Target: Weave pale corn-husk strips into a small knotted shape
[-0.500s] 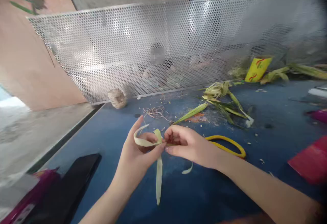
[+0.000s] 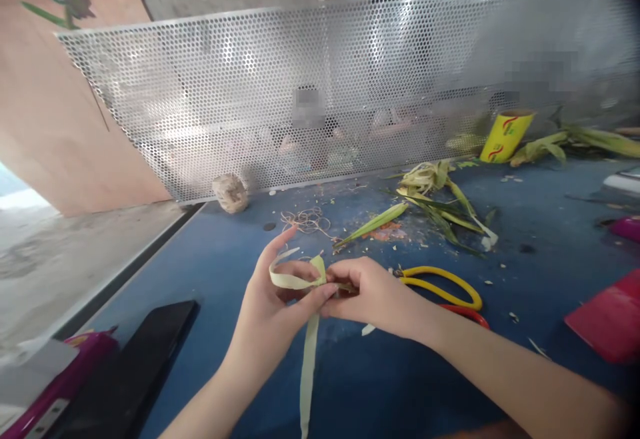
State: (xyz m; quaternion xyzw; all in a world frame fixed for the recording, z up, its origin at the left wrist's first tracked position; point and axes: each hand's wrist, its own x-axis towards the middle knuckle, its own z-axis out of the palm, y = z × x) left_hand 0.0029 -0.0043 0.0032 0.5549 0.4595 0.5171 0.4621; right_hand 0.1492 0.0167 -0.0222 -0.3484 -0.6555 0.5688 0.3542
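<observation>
My left hand [image 2: 280,299] pinches a pale strip of corn husk [image 2: 309,365] between thumb and fingers. One end of the strip curls up over that hand, a small fold shows at the pinch, and a long tail hangs down. My right hand [image 2: 367,295] is closed at the same spot, thumb and fingertips on the husk where it crosses. A thin stalk-like end shows by the right fingers. Just beyond my right wrist lies a tool with yellow and red loop handles [image 2: 450,275], its working end hidden behind that hand.
Corn husks [image 2: 425,192] and a tangle of thin string [image 2: 305,220] lie on the blue table [image 2: 215,272] before a perforated metal screen [image 2: 250,92]. A yellow tube [image 2: 506,135], a wrapped lump [image 2: 230,192], a black phone [image 2: 135,359] and a red object [image 2: 607,319] surround my hands.
Both hands have shifted slightly right with the husk strip, and the right fingers have closed in nearer the crossing. More of the tool's red handle shows.
</observation>
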